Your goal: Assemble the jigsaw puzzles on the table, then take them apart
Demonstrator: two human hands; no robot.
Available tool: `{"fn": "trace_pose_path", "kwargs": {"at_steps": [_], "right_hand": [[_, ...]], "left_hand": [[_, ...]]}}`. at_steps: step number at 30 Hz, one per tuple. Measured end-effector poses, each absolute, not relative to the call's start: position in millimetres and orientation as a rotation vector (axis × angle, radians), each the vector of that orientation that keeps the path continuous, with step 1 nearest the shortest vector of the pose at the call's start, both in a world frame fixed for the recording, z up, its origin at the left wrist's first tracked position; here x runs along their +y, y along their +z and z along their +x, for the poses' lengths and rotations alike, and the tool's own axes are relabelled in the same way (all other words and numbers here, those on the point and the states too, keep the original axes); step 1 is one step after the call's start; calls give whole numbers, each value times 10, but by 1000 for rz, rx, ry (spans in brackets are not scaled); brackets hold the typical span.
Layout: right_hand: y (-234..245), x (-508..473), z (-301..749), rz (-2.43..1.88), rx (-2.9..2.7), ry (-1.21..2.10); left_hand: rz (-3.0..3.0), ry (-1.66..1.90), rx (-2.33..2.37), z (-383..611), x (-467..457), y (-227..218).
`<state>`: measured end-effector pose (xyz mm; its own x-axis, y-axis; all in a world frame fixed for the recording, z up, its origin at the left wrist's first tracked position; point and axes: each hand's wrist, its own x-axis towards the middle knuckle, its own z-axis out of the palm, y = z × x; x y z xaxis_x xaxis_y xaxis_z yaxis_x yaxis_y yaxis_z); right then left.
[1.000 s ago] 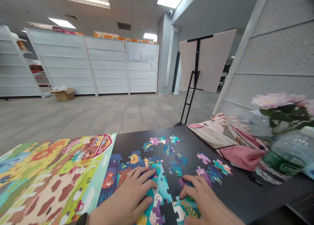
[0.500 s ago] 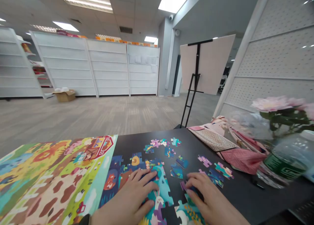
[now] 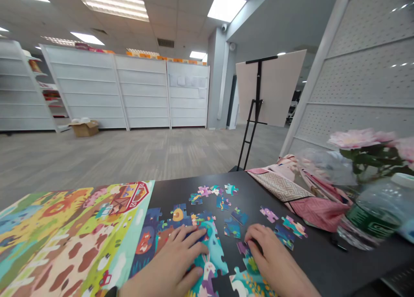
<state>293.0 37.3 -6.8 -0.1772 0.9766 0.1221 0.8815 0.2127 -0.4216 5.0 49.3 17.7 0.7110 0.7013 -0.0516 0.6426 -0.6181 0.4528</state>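
- The left hand (image 3: pixel 170 260) lies palm down on a block of joined jigsaw pieces (image 3: pixel 210 256), its fingertips on the block's teal part.
- The right hand (image 3: pixel 273 260) sits just right of the block, its fingertips on a teal-and-purple jigsaw piece (image 3: pixel 247 256).
- The block's long axis runs diagonally, from the edge of a printed farm puzzle sheet (image 3: pixel 74 232) down rightward towards the near table edge.
- Loose jigsaw pieces (image 3: pixel 233 217) lie on the black table (image 3: pixel 310 262) ahead of both hands, more of them beyond the right hand.
- The left hand is flat and open, its fingers slightly spread, gripping nothing.
- The right hand is loosely curled; whether it has hold of the piece cannot be told.
- Right of the right hand stand a plastic water bottle (image 3: pixel 371 215) and pink flowers (image 3: pixel 355 139), beside a folded pink patterned cloth (image 3: pixel 291 197).
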Motion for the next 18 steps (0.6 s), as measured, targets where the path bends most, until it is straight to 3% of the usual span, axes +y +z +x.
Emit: {"fn": "trace_pose_path", "kwargs": {"at_steps": [12, 18], "right_hand": [[-33, 381, 2960, -1727, -2049, 324], [278, 1088, 2787, -1794, -2059, 190]], "left_hand": [[2505, 189, 1014, 45, 501, 156], [2565, 328, 951, -4, 560, -16]]}}
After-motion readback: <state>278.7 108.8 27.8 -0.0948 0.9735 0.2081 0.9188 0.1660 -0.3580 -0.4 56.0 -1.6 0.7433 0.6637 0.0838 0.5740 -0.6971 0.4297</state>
